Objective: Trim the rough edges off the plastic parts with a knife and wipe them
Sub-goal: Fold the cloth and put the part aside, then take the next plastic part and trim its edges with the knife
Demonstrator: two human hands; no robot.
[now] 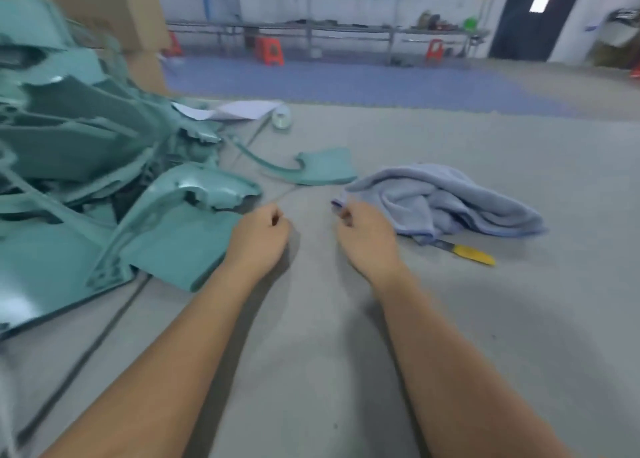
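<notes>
Two hands, left (pixel 258 237) and right (pixel 367 235), are being held loosely curled, gripping nothing; cloth (pixel 446 199) and knife (pixel 465 251) are lying beside the right; plastic parts (pixel 86 166) are piled at the floor's (pixel 519 336) left edge.

Your left hand (pixel 258 237) and right hand (pixel 369 237) are bare, no gloves, rings or watch, and both forearms are bare too, no sleeves showing

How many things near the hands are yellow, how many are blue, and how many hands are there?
Yellow: 1, the knife
Blue: 1, the cloth
Hands: 2, the left hand and the right hand
Total: 4
</notes>
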